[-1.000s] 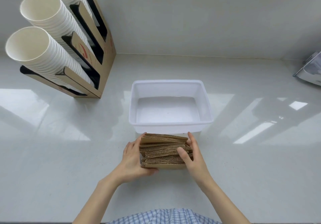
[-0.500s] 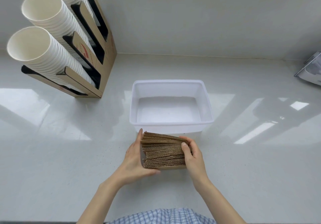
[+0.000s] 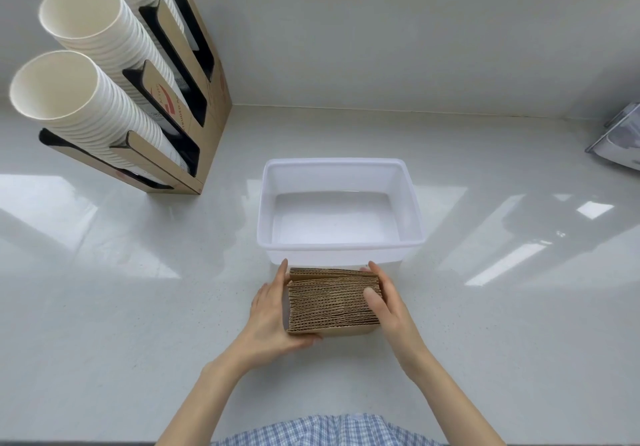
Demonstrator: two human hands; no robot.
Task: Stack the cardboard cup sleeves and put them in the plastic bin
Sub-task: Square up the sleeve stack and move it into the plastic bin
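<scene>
A stack of brown corrugated cardboard cup sleeves [image 3: 330, 302] stands on edge on the white counter, just in front of the plastic bin. My left hand [image 3: 273, 314] presses flat against the stack's left end, thumb under its near side. My right hand [image 3: 384, 302] clasps the right end, thumb lying across the top edges. The translucent white plastic bin [image 3: 341, 245] sits directly behind the stack with nothing inside it.
A cardboard cup dispenser [image 3: 187, 106] holding tilted columns of white paper cups [image 3: 79, 99] stands at the back left. A grey object [image 3: 620, 140] lies at the right edge. The wall rises behind the bin. My checked shirt [image 3: 325, 431] shows at the bottom.
Both hands have squeezed the sleeves together. The splayed, uneven pile is now a tight, squared stack, and my right thumb has slid to its right end.
</scene>
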